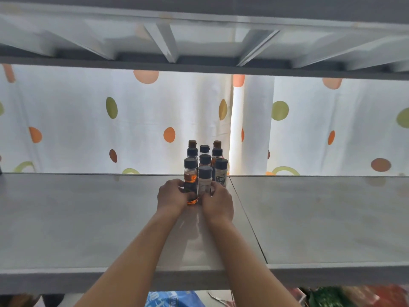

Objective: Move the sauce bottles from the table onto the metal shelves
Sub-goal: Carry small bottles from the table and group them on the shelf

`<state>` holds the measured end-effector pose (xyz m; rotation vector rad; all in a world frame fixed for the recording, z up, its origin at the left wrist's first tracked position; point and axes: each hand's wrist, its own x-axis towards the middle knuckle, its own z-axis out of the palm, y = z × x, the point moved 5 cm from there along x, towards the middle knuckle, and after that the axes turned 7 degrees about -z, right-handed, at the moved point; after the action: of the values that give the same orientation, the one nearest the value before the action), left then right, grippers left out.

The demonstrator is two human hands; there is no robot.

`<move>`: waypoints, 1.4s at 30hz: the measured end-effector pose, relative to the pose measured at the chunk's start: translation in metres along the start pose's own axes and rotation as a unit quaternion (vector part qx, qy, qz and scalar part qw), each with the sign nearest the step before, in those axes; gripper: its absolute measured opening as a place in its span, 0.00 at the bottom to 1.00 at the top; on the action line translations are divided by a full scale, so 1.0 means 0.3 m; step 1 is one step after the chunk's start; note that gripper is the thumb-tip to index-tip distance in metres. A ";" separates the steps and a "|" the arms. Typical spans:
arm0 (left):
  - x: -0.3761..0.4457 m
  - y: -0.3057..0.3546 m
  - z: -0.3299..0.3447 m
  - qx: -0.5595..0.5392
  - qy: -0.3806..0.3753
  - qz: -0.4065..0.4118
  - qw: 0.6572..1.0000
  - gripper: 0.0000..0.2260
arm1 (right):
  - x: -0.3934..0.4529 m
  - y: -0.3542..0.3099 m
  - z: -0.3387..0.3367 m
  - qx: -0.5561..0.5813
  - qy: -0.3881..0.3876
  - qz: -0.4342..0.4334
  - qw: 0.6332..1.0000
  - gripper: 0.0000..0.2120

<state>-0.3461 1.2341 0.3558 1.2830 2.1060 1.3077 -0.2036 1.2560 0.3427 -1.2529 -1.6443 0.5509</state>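
While my arms reach forward from below, the grey metal shelf [88,218] spreads wide under both my hands, its surface split by a seam that runs back just to the right of my right hand. Above my hands the underside of the upper shelf [199,41] crosses the whole view, ribbed with slanted metal braces. Beyond my hands, behind the shelf's far edge, hangs a white curtain [77,120] dotted with orange, green and brown spots, bright along a gap to the right of the bottles.

Straight ahead of my fingers a cluster of small sauce bottles [205,159] stands upright on the shelf in tight rows, most with dark grey caps, the two at the far back with brown ones. Nearest me stand two more. My left hand [171,196] grips the dark sauce bottle [190,185], fingers curled round its lower body, amber liquid glowing at its base and neck. My right hand [218,204] grips the pale bottle [204,182], which touches the dark one on its right side. Just beyond my right hand, a bottle with a white label [221,173] stands upright beside the pale one.

Below the shelf's front edge, beneath my forearms, a blue package [172,299] and some red and green packets [343,295] show.
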 end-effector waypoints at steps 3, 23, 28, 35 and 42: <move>0.044 0.014 0.027 0.005 0.001 0.010 1.000 0.10 | 0.041 0.022 0.025 -0.026 0.018 0.027 0.999 0.12; 0.198 -0.033 0.125 -0.004 0.075 0.059 0.995 0.15 | 0.131 0.028 0.082 -0.090 -0.023 0.012 0.996 0.16; 0.208 -0.043 0.128 -0.017 0.073 0.051 0.996 0.15 | 0.121 0.019 0.077 -0.096 -0.029 0.012 0.995 0.16; 0.209 -0.042 0.132 -0.011 0.079 0.058 0.995 0.16 | 0.119 0.014 0.074 -0.101 -0.037 0.014 0.994 0.15; 0.202 -0.045 0.132 -0.011 0.081 0.059 0.995 0.18 | 0.116 0.015 0.070 -0.104 -0.046 0.018 0.993 0.18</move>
<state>-0.3583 1.3034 0.3338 1.3520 2.1442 1.5272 -0.2203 1.2933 0.3445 -1.4296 -1.7953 0.4742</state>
